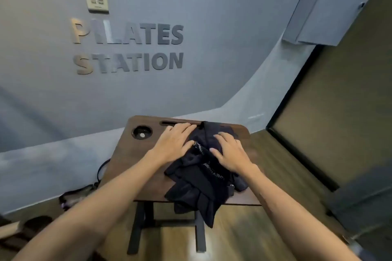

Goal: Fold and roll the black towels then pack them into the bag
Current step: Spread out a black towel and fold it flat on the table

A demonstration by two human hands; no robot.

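Observation:
A crumpled heap of black towels (199,182) with white lettering lies on a small dark wooden table (135,165). Part of the heap hangs over the table's near edge. My left hand (175,141) lies flat at the heap's far left side, its fingers straight and reaching toward the slot at the table's back edge. On top of the heap, toward its right, my right hand (230,150) presses down with fingers spread. No bag can be made out.
The table has a round cup recess (141,132) at its back left and dark legs (140,231) below. A black strap or cord (84,190) lies on the floor to the left. Behind stands a grey wall, with a dark panel (331,125) to the right.

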